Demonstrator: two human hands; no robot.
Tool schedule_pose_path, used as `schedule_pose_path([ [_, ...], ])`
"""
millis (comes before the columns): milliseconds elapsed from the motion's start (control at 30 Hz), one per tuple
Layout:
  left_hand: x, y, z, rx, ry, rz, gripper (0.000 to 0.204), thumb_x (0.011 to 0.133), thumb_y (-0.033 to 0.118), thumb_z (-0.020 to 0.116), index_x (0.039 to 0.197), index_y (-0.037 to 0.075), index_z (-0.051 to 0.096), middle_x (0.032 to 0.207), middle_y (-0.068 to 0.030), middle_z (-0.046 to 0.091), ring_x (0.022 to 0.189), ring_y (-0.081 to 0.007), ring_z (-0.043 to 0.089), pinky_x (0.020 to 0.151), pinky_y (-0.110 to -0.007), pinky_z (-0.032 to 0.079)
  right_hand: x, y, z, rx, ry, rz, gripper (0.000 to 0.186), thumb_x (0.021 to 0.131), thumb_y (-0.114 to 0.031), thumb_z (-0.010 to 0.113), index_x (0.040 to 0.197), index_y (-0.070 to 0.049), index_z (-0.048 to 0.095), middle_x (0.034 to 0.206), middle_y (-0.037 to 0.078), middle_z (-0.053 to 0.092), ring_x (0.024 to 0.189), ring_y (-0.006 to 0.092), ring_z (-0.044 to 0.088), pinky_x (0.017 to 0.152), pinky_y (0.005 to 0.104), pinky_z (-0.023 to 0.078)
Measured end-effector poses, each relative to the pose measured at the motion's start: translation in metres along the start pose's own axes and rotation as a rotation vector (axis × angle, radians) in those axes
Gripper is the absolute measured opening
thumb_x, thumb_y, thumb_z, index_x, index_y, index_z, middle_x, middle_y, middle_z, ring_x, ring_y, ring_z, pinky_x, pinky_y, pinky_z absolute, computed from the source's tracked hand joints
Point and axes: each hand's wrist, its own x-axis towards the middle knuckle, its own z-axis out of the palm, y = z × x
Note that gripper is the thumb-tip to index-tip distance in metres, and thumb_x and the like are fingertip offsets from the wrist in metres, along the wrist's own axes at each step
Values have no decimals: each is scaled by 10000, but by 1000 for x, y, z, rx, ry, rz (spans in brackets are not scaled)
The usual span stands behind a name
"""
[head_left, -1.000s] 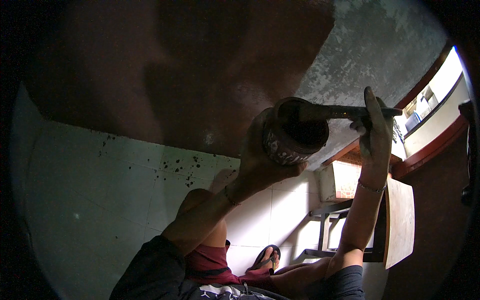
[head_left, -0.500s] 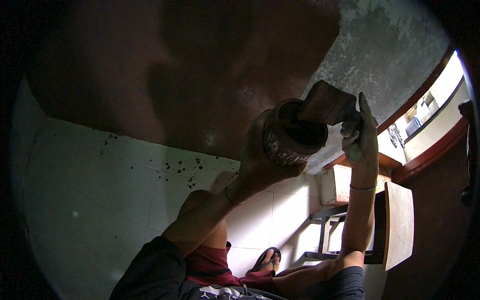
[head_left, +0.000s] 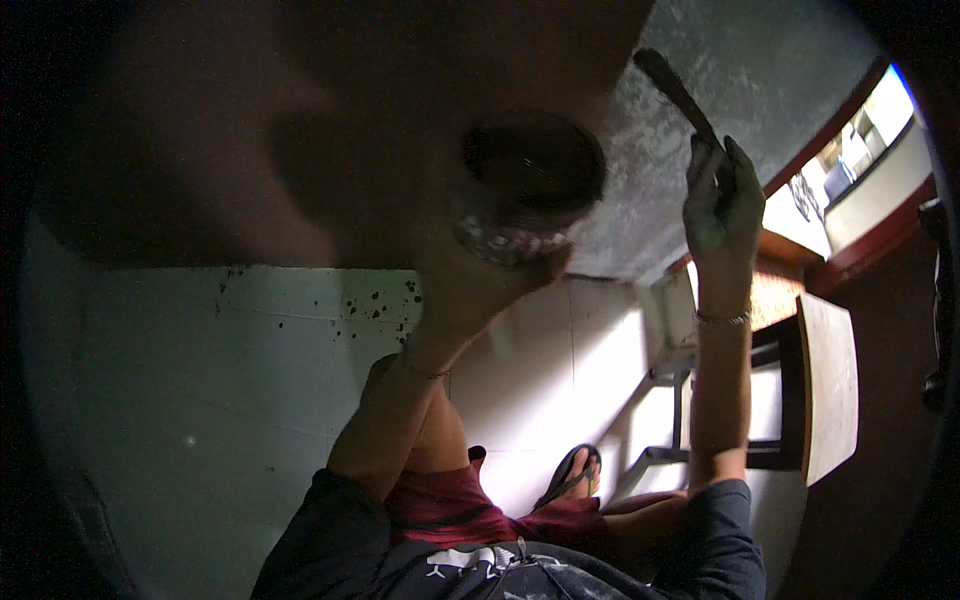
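Observation:
My left hand (head_left: 480,282) is closed around the lower side of a paint can (head_left: 525,238), which is blurred, tilted toward me and coated in dark brown paint with pale patches outside. Dark paint shows inside its round mouth. In my right hand (head_left: 722,205), raised to the right of the can, the fingers wrap the handle of a flat paintbrush (head_left: 675,92). The brush appears edge-on, its tip pointing up and left near the bare grey part of the wall (head_left: 790,75). Whether the bristles touch the wall, I cannot tell. Dark brown paint (head_left: 160,180) covers the wall's left part.
Pale floor tiles (head_left: 240,390) carry dark paint drops (head_left: 375,303) near the wall's foot. A stool with a light wooden top (head_left: 830,390) stands beside my right forearm. My sandalled foot (head_left: 572,480) is below. A bright opening (head_left: 865,140) lies at the upper right.
The brush has come away from the can's mouth and moved up, turning from flat to edge-on. The can has shifted slightly up and left in view, and the view itself has shifted.

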Motion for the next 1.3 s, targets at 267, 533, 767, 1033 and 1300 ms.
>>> schedule_pose_path([
  [267, -6, 30, -48, 272, 230, 184, 712, 596, 240, 932, 1149, -31, 573, 1070, -136, 645, 916, -223, 669, 801, -329, 569, -143, 100, 42, 51, 406, 223, 321, 998, -86, 589, 1269, 77, 533, 1215, 196, 604, 1104, 187, 583, 958, 285, 484],
  [533, -15, 42, -74, 546, 336, 315, 905, 582, 220, 947, 1297, -2, 439, 1207, -141, 575, 1059, -230, 630, 930, -353, 558, -284, 202, 128, 454, 778, 658, 217, 985, -114, 592, 873, -85, 409, 996, 43, 523, 968, 159, 549, 969, 326, 493],
  [767, -12, 47, -78, 408, 328, 384, 822, 564, 172, 960, 1232, 0, 514, 1184, -124, 596, 1062, -235, 601, 925, -361, 536, -253, 201, 158, 558, 703, 524, 226, 960, -114, 593, 872, -83, 387, 978, 41, 502, 968, 156, 531, 1008, 354, 467],
  [1033, -15, 49, -71, 376, 274, 263, 903, 576, 235, 952, 1281, -18, 449, 1201, -141, 563, 1095, -251, 600, 968, -353, 500, -240, 159, 159, 412, 671, 405, 212, 984, -141, 569, 930, -28, 398, 1016, 69, 476, 1060, 184, 513, 1076, 396, 429],
  [1300, -15, 59, -62, 477, 270, 288, 864, 556, 237, 949, 1222, -44, 475, 1180, -179, 566, 1056, -266, 616, 893, -347, 532, -259, 223, 176, 439, 865, 640, 293, 954, -264, 660, 1070, -69, 475, 958, 38, 461, 865, 171, 445, 781, 361, 421],
])
